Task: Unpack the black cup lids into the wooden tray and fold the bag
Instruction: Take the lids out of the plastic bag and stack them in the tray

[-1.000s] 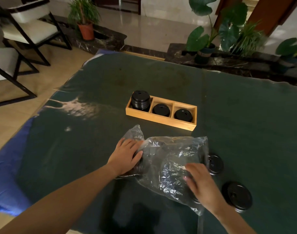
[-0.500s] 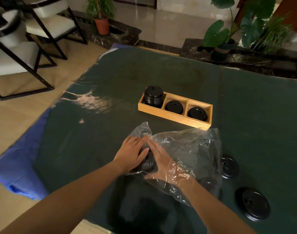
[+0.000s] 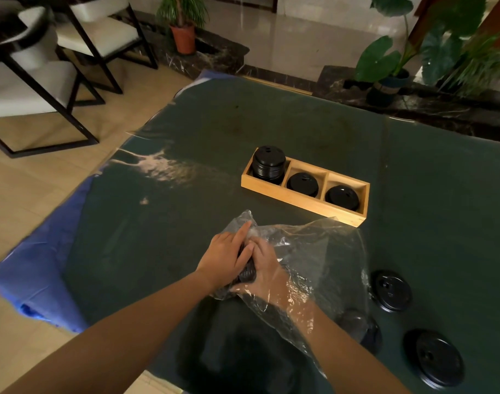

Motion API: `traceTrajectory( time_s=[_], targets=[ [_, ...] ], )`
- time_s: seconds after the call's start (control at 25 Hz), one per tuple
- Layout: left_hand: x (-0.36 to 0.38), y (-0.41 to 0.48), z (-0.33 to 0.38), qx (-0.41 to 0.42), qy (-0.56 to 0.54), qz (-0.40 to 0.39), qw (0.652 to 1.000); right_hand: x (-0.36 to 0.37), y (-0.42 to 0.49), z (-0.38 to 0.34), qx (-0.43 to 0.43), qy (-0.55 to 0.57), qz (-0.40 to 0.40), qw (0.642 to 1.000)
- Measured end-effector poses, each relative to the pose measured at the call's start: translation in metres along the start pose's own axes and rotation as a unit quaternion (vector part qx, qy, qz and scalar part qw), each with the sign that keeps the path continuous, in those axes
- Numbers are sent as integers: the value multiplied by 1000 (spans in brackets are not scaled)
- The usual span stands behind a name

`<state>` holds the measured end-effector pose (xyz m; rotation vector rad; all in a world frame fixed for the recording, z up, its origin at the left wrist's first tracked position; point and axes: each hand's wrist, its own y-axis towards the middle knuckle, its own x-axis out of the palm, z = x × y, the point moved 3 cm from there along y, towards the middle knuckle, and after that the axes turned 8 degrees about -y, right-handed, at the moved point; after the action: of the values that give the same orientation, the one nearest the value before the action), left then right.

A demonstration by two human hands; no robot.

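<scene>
Dark green table [image 3: 271,123] carries everything

Clear plastic bag [image 3: 322,260] lies crumpled on the near side, mouth toward the right, not folded

Wooden tray [image 3: 300,202] sits just beyond the bag and has three compartments. Left one holds a tall stack [image 3: 268,163], the middle lids [image 3: 302,184] and the right lids [image 3: 342,197] sit low. Can't tell if those are one lid or a few

Three loose lids are on the table right of the bag: far lid [image 3: 391,290], near lid [image 3: 435,356], and a covered lid [image 3: 356,325] half under the plastic

Bagged stack [image 3: 247,273] is inside the bag, between the hands

Left hand [image 3: 224,258] is outside at the closed end, fingers grasping the bag and the lids through it. Right hand [image 3: 267,275] is inside the bag with fingers against the bagged stack. Plastic glare hides whether they are clenched round it, can't tell

Progress looks about midway: tray partly filled. Left to do: pull out the bagged stack, collect the loose lids, fold the bag

No brand, label or readable writing
</scene>
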<state>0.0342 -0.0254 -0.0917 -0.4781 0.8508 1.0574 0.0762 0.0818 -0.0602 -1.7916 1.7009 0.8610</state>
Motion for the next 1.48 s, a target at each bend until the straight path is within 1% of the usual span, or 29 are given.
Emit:
traceTrajectory(
  time_s=[0.04,0.08,0.16,0.2,0.4,0.48,0.64,0.72,0.8,0.84,0.92,0.96,1.0,1.04,1.08,1.16,1.28,1.36,1.48],
  targets=[
    [0,0,-1,0,-2,2,1000,3,2,7,6,13,17,1000],
    [0,0,-1,1,-3,0,1000,4,1,12,-6,7,-5,1000],
    [1,1,-1,3,-5,-5,1000,3,-3,27,-29,1,-76,997],
    [2,1,0,3,-4,-6,1000,1,-4,38,-22,14,-83,996],
    [5,3,2,4,39,-39,998,-5,-11,71,31,90,-66,993],
    [6,2,4,8,52,-44,998,-9,-17,83,41,91,-53,994],
    [10,-1,7,15,67,-46,997,-16,-28,96,43,77,-79,993],
    [10,-2,7,14,64,-42,997,-21,-35,104,53,92,-77,991],
    [11,-2,9,8,84,-40,996,-27,-38,102,59,100,-68,991],
    [12,-2,11,2,105,-40,994,-31,-39,99,49,105,-50,992],
    [18,-2,20,-12,149,-41,988,-36,-40,95,26,87,-5,996],
    [22,-1,25,-15,165,-43,985,-37,-43,94,30,65,2,997],
    [26,0,30,-15,176,-45,983,-35,-47,93,42,49,-6,998],
    [29,1,33,-13,184,-48,982,-31,-52,94,72,12,-18,997],
    [33,3,35,-11,192,-53,980,-27,-56,99,82,-28,-4,996],
    [38,4,37,-8,210,-65,976,-21,-58,102,26,-85,28,996],
    [40,5,35,-7,217,-69,974,-17,-49,98,-39,-126,-6,991],
    [39,5,34,-8,206,-62,977,-14,-45,101,-50,-159,-22,986],
    [37,4,32,-9,182,-49,982,-11,-44,103,-54,-191,-11,980]
  ],
)
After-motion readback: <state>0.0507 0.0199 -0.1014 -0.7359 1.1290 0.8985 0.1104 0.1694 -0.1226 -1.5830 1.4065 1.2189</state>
